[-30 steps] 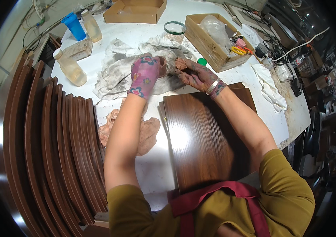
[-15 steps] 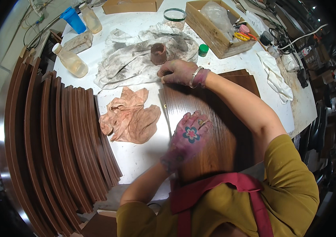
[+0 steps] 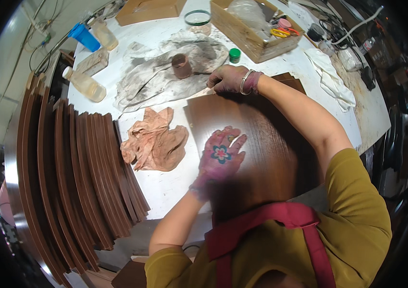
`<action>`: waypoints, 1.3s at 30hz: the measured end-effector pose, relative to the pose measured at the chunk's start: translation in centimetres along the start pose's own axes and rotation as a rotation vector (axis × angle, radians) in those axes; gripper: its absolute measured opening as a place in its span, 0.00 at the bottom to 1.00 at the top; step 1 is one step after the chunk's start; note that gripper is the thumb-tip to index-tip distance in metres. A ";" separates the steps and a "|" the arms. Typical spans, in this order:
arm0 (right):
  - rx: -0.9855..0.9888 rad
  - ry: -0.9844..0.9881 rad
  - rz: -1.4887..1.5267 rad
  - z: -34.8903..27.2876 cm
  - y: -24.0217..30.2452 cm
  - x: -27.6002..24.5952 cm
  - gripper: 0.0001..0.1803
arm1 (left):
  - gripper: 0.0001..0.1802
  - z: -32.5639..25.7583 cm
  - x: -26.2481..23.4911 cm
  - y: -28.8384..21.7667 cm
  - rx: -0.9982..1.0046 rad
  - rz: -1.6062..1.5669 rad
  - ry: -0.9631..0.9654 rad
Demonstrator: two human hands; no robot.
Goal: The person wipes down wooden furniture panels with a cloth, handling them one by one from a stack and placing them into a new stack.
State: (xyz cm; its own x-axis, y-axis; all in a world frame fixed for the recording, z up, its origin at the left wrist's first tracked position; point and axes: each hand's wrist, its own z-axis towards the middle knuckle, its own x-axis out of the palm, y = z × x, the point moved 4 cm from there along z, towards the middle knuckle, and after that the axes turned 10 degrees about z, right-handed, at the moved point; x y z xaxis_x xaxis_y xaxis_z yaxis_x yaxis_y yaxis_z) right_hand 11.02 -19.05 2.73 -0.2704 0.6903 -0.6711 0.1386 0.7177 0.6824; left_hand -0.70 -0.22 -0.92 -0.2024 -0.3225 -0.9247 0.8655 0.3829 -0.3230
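Note:
A dark brown wood-grain panel (image 3: 256,144) lies in front of me, with the edges of other panels showing beneath it. My left hand (image 3: 220,152), in a purple glove with a flower on its back, rests flat on the panel's left part, fingers stretched out and slightly spread. At the panel's far edge is my right hand (image 3: 233,79), also gloved, with a bracelet at the wrist. Its fingers are curled and pressed together; what they hold, if anything, is too small to make out. A brown-stained cup (image 3: 182,67) stands just left of it on a crumpled, stained white cloth (image 3: 136,86).
Left of the panel lies a brown-stained rag (image 3: 158,144). Many brown boards (image 3: 84,177) stand on edge further left. Beyond are plastic bottles (image 3: 85,85), a blue cup (image 3: 85,37), a glass jar (image 3: 197,20), a small green-capped jar (image 3: 234,55) and a wooden box (image 3: 256,45) with scissors.
My right hand has moved right along the panel's far edge. My left hand has its fingers more spread. The panel's left edges sit differently, and the whole view has shifted slightly.

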 end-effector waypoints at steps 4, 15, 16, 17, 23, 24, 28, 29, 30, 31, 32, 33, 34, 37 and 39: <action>0.009 -0.078 0.042 -3.0 -4.3 -2.3 0.17 | 0.24 0.7 -1.2 -0.8 0.054 0.047 -0.051; -0.075 -0.256 0.035 -10.5 -15.7 -8.2 0.12 | 0.25 1.6 -1.4 -2.5 -0.014 0.213 -0.005; -0.066 -0.260 0.017 -11.2 -16.7 -8.8 0.12 | 0.25 1.6 -1.4 -2.6 -0.016 0.222 -0.008; -0.058 -0.261 -0.002 -11.9 -17.5 -9.5 0.12 | 0.25 1.6 -1.2 -2.6 -0.029 0.220 -0.009; -0.005 -0.419 -0.231 -16.4 -23.7 -13.3 0.09 | 0.25 1.7 -1.5 -2.1 -0.134 0.274 -0.117; 0.053 -0.448 -0.154 -17.5 -23.7 -13.5 0.12 | 0.25 1.4 -1.8 -1.8 -0.181 0.297 -0.166; 0.000 -0.645 0.361 -19.8 -24.6 -11.6 0.18 | 0.37 -4.8 -0.5 3.1 -0.600 0.161 -0.221; 0.001 -0.680 0.495 -19.9 -25.0 -11.0 0.19 | 0.39 -5.2 0.1 2.3 -0.805 -0.242 -0.097; -0.011 -0.700 0.523 -19.8 -25.3 -10.5 0.19 | 0.39 -5.4 0.7 2.1 -0.815 -0.281 -0.098; -0.024 -0.718 0.551 -19.7 -25.6 -10.0 0.20 | 0.40 -5.7 1.6 2.2 -0.824 -0.320 -0.099; -0.042 -0.739 0.586 -19.6 -25.5 -9.6 0.20 | 0.40 -5.5 1.6 1.6 -0.833 -0.349 -0.102; -0.059 -0.754 0.576 -19.6 -25.4 -9.5 0.19 | 0.40 -5.0 1.2 0.6 -0.867 -0.288 -0.089; -0.057 -0.751 0.639 -19.3 -25.6 -9.3 0.19 | 0.40 -4.8 1.3 0.2 -0.860 -0.296 -0.112; -0.073 -0.750 0.741 -18.2 -26.0 -9.4 0.18 | 0.39 -4.7 1.3 -0.1 -0.827 -0.309 -0.181; -0.092 -0.749 0.666 -17.8 -25.5 -9.3 0.18 | 0.38 -5.0 1.7 0.6 -0.795 -0.306 -0.200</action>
State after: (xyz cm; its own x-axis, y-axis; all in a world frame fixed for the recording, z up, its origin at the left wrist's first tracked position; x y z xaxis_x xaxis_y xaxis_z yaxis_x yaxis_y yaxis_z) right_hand -7.00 -45.43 -3.25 0.5084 0.8508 -0.1328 -0.0392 0.1769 0.9835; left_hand -2.82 3.75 -3.73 -0.2249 -0.6274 -0.7455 0.1953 0.7205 -0.6653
